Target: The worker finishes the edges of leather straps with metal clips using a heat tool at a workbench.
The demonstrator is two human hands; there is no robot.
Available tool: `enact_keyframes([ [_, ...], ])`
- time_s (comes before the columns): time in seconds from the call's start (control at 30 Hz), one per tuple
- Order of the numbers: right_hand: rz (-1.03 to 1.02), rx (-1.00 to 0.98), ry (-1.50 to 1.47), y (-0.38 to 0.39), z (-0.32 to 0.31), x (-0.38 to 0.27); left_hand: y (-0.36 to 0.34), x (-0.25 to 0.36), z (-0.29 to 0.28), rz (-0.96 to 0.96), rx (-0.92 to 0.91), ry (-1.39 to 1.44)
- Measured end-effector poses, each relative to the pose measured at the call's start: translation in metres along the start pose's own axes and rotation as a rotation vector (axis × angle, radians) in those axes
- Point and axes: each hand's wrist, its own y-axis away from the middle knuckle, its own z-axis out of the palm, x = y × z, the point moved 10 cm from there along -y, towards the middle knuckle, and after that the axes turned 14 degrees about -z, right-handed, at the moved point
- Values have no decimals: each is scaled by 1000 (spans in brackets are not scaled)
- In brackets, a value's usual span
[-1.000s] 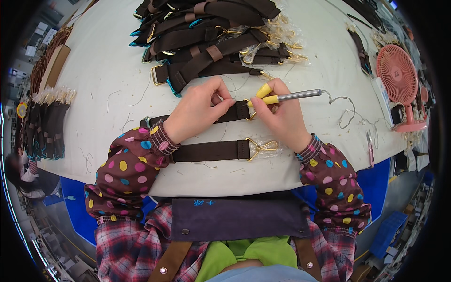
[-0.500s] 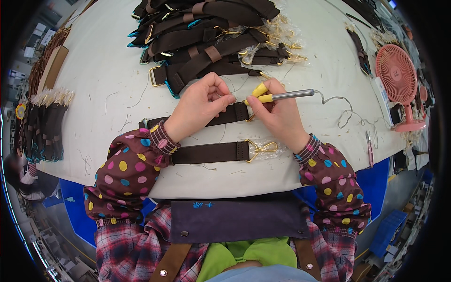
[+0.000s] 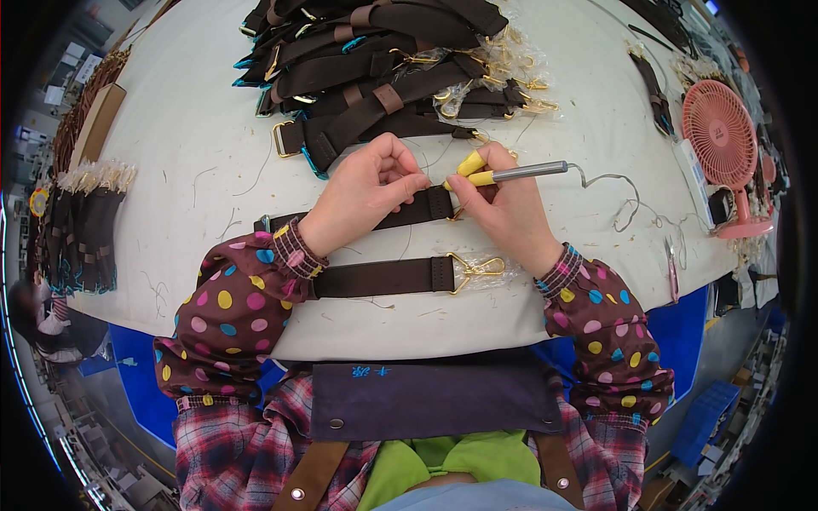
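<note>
- The upper dark brown strap (image 3: 417, 210) lies on the pale desk (image 3: 213, 153) in front of the person, running from under the left wrist to a stitched end with a gold fitting (image 3: 456, 213) beside the right hand.
- A pen-like tool (image 3: 528, 170) with a yellow grip and a grey metal barrel is at that stitched end; its front points left, near the strap's upper edge.
- The right hand (image 3: 509, 211) has its fingers closed around the yellow grip, thumb on the near side; another yellow piece shows at the index finger.
- The left hand (image 3: 358, 194) rests over the strap with thumb and index finger pinched together by its upper edge; whether anything thin sits between them is too small to tell.
- The lower strap (image 3: 383, 278) lies nearer the person, well apart from the tool, ending in a gold hook (image 3: 474, 269) with clear plastic around it.
- Beyond the hands is a heaped pile of dark straps (image 3: 341, 75), with gold hooks and plastic gathered at its right side.
- A thin grey cable (image 3: 626, 180) leads from the tool's rear and curls across the desk toward the right.
- Farther right are a slim tool with pink handles (image 3: 672, 272) and a pink fan (image 3: 720, 132).
- At the far left, a bundle of straps (image 3: 81, 238) lies near a cardboard box (image 3: 96, 126).
- The person wears polka-dot sleeves (image 3: 226, 298) and a dark apron (image 3: 434, 400).
</note>
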Motion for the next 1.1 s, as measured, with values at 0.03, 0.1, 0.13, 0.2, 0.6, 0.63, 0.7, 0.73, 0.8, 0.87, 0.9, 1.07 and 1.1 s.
enact_keyframes([
  [0.03,7,-8,9,1,0,1,0,0,1,5,-10,9],
  [0.1,9,-7,7,1,0,1,0,0,2,10,-21,18],
  [0.13,10,-6,3,1,0,1,1,1,2,12,-30,23],
  [0.2,11,0,-7,1,0,0,1,1,2,14,-38,28],
  [0.6,-15,9,11,1,0,3,0,1,4,4,-70,65],
  [0.63,-18,10,11,0,-1,2,0,1,4,2,-71,68],
  [0.7,-26,14,9,0,-1,3,0,1,4,0,-72,71],
  [0.73,-34,16,8,0,-1,2,1,1,4,2,-74,75],
  [0.8,-24,10,3,0,0,1,2,2,3,4,-76,78],
  [0.87,-13,3,-2,0,0,-1,5,5,2,19,-71,51],
  [0.9,-5,20,-48,0,-1,-2,8,8,1,19,-70,51],
  [1.07,-5,26,-120,2,-3,-4,21,27,-18,51,-9,10],
  [1.1,8,31,-172,2,-3,-5,23,28,-27,53,33,-61],
])
